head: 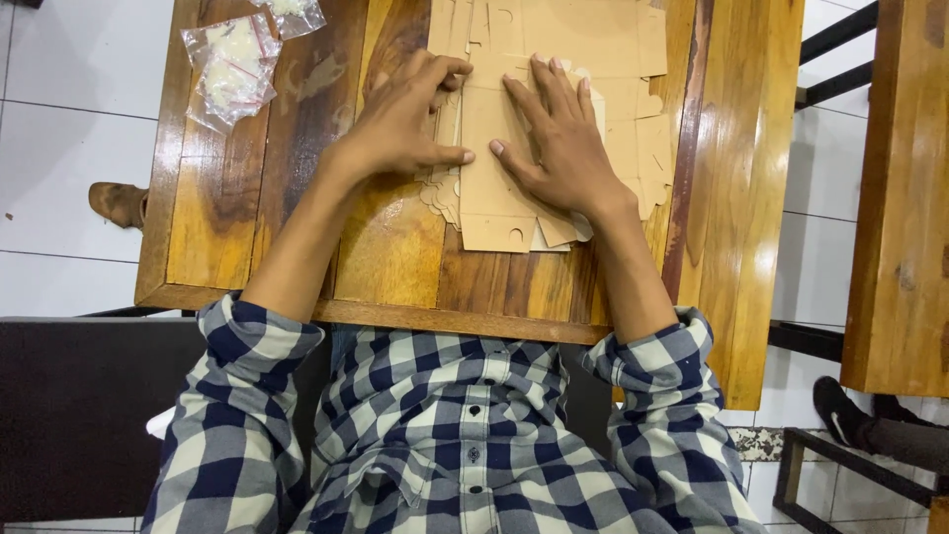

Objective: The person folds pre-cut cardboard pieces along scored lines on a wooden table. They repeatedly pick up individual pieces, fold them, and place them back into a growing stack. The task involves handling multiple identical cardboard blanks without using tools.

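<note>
Our two hands press a flat cardboard box blank on a wooden table.

We lay our left hand and right hand palm-down, fingers spread and gripping nothing, on the top brown die-cut box blank of a stack whose count we cannot tell. The stack sits at the middle of the wooden table. Two clear plastic bags of white pieces lie at the table's far left corner. We count two shoes on the tiled floor: one brown shoe left, one black shoe lower right.
</note>
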